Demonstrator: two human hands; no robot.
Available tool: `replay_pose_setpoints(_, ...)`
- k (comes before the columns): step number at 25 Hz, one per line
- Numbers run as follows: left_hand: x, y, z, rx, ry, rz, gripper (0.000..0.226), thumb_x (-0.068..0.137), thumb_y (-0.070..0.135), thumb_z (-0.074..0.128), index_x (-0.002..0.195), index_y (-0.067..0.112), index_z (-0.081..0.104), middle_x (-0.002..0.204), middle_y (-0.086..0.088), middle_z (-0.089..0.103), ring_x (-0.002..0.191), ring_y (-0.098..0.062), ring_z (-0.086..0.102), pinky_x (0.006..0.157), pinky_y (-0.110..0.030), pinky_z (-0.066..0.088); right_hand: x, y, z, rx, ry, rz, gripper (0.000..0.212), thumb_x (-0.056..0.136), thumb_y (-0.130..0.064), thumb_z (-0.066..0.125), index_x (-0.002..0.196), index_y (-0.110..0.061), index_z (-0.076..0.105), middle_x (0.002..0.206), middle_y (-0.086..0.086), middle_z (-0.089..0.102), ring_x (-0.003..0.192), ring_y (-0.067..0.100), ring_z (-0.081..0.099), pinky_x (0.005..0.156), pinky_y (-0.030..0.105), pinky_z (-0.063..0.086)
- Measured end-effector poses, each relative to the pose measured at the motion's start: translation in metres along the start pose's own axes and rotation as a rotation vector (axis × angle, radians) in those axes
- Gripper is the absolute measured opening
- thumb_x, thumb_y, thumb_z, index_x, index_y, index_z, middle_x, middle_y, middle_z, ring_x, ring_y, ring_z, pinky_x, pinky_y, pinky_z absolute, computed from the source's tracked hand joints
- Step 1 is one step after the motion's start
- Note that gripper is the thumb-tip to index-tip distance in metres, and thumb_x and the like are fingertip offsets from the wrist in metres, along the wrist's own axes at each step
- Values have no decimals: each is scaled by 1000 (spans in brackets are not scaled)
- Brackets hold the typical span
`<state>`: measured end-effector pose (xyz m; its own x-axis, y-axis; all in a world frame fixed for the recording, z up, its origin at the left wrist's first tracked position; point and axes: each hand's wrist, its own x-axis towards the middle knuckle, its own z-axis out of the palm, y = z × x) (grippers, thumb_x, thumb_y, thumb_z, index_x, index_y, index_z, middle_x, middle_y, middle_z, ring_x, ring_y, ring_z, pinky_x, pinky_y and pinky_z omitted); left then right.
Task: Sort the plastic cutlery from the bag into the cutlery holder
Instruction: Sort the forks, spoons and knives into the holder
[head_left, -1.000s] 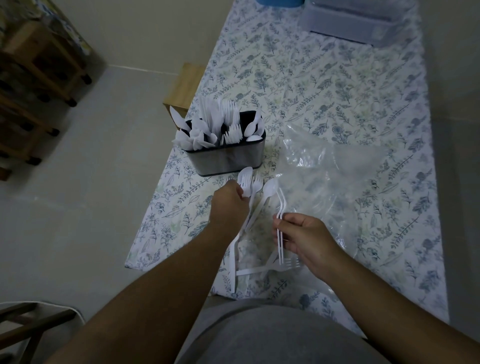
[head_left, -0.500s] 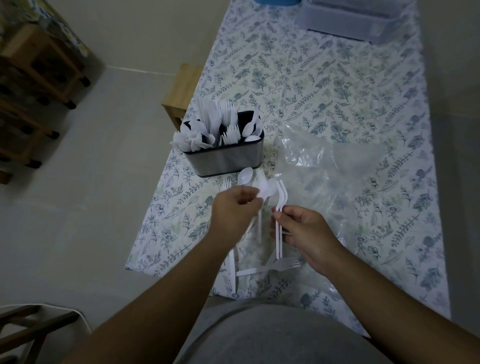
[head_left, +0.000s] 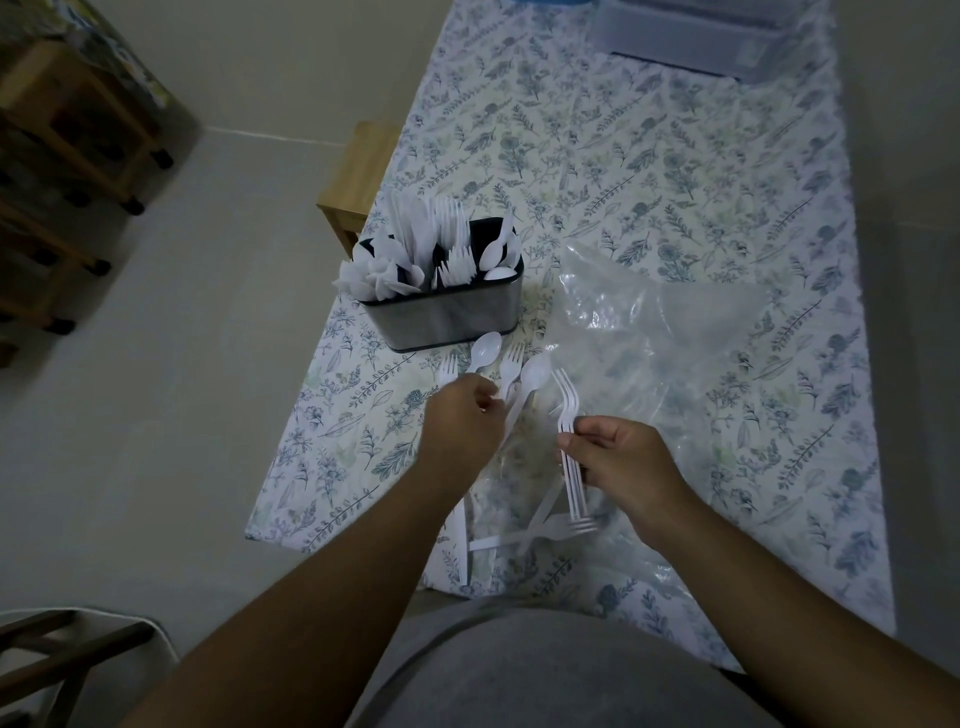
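A dark cutlery holder (head_left: 441, 317) stands on the table, packed with white knives, forks and spoons. Just in front of it lie a loose spoon (head_left: 485, 351), a fork (head_left: 511, 361) and a second spoon (head_left: 535, 371). My left hand (head_left: 460, 418) is down over their handles, its curled fingertips pinching the fork's handle. My right hand (head_left: 621, 460) pinches a small bundle of forks (head_left: 569, 415), tines pointing away from me. The clear plastic bag (head_left: 675, 338) lies flat to the right, partly under my right hand.
More loose cutlery (head_left: 545, 530) lies near the table's front edge between my arms. A clear plastic container (head_left: 691, 41) sits at the far end. A wooden stool (head_left: 358, 176) stands beside the table's left edge, with wooden shelves (head_left: 62, 130) further left.
My left hand lifted a piece over to my right hand's bundle, then came back down left onto the loose spoons and forks. My right hand stayed almost in place.
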<state>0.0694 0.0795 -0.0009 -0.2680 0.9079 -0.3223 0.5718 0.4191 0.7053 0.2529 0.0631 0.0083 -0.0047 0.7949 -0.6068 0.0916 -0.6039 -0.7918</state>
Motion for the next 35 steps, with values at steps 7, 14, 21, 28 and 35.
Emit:
replay_pose_setpoints(7, 26, -2, 13, 461, -85, 110, 18, 87, 13, 63, 103, 5, 65, 92, -11, 69, 87, -28, 68, 68, -29, 50, 1, 5, -2, -22, -39, -9, 18, 90, -6, 73, 94, -23, 75, 91, 5, 80, 88, 22, 77, 86, 44, 62)
replay_pose_setpoints(14, -3, 1, -5, -260, -91, -148, 24, 92, 8, 61, 113, 16, 68, 100, -6, 72, 87, -22, 69, 78, -33, 59, 5, 5, 0, 125, -40, 30, 14, 93, -6, 70, 102, -16, 75, 91, 6, 80, 89, 23, 76, 88, 41, 61)
replay_pose_setpoints(21, -56, -4, 19, -843, -364, -194, 37, 99, 3, 56, 134, 15, 64, 126, -5, 71, 119, -20, 66, 104, -41, 51, -2, -1, 7, 245, -154, -3, 22, 98, -4, 59, 118, -5, 71, 107, 11, 79, 100, 27, 76, 88, 42, 59)
replay_pose_setpoints(28, -62, 3, 17, -125, -102, 358, 32, 99, 6, 55, 129, 9, 66, 91, -5, 62, 84, -15, 62, 78, -16, 50, -3, 1, 8, 264, -192, 33, 23, 95, -2, 63, 117, -3, 70, 108, 14, 78, 101, 28, 75, 81, 34, 62)
replay_pose_setpoints(35, -14, -17, -21, 87, 36, 171, 19, 96, 11, 57, 109, 14, 70, 101, -1, 65, 86, -11, 61, 77, -19, 50, -5, 5, 5, 133, -137, 75, 19, 88, 2, 72, 103, -8, 74, 97, 15, 79, 89, 26, 77, 80, 34, 63)
